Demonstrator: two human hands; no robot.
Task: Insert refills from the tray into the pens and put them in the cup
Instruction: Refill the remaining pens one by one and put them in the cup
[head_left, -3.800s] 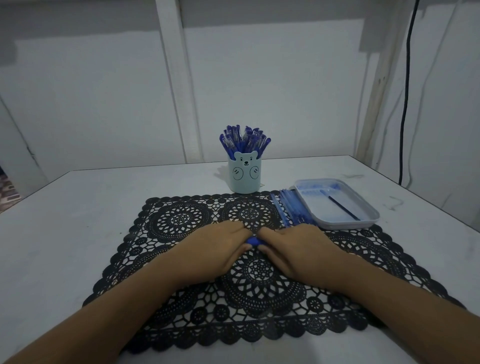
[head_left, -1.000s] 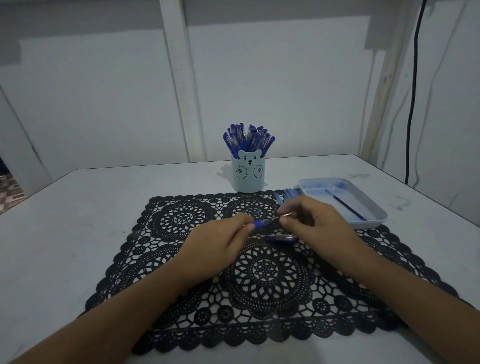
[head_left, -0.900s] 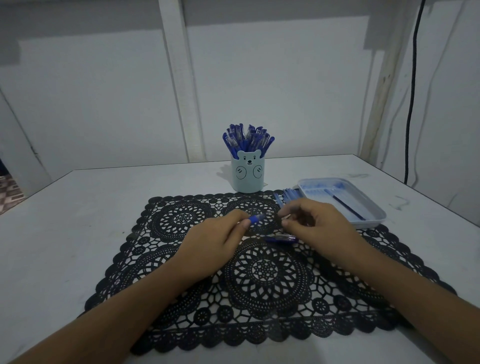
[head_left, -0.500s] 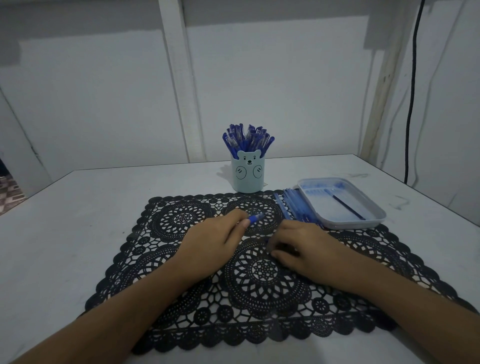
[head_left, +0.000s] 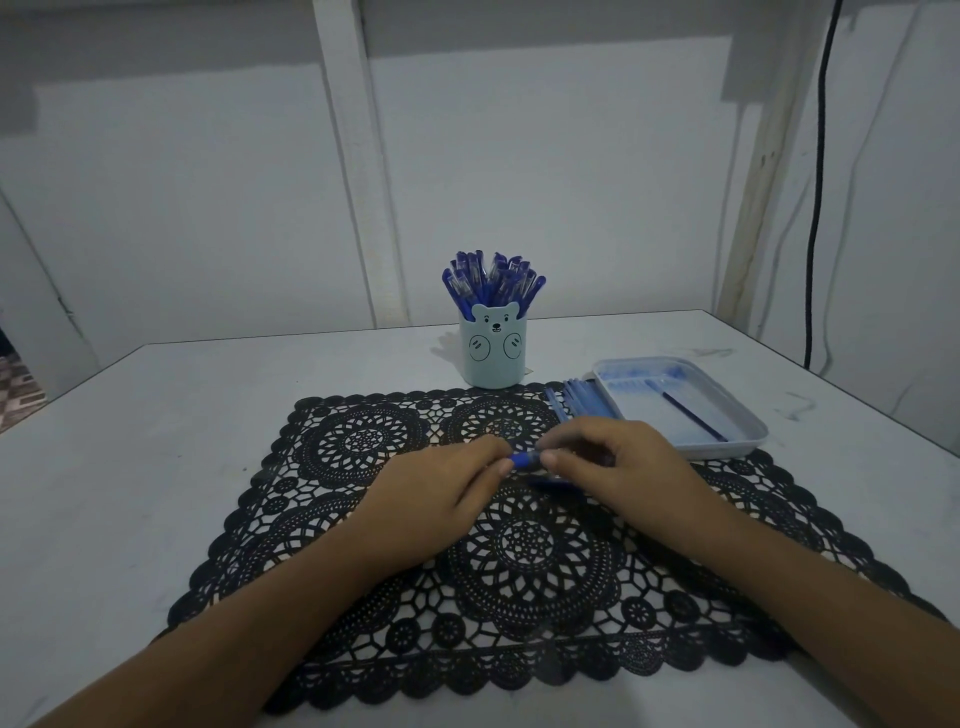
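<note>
Both hands meet over a black lace mat: left hand (head_left: 441, 499) and right hand (head_left: 618, 462) pinch one blue pen (head_left: 525, 460). Behind, a bear cup (head_left: 493, 353) holds pens; the tray (head_left: 748, 421) holds one refill (head_left: 693, 415).

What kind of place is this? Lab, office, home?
Probably a makeshift home or small-room workstation, not a lab: a white table against bare painted walls, a black lace placemat, a bear-faced cup of pens.

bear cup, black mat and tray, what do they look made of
Bear cup: probably plastic, smooth pale blue wall, printed face.
Black mat: openwork lace pattern, vinyl or crochet, cannot tell which.
Tray: likely plastic, pale, slightly glossy, rounded rim.
</note>
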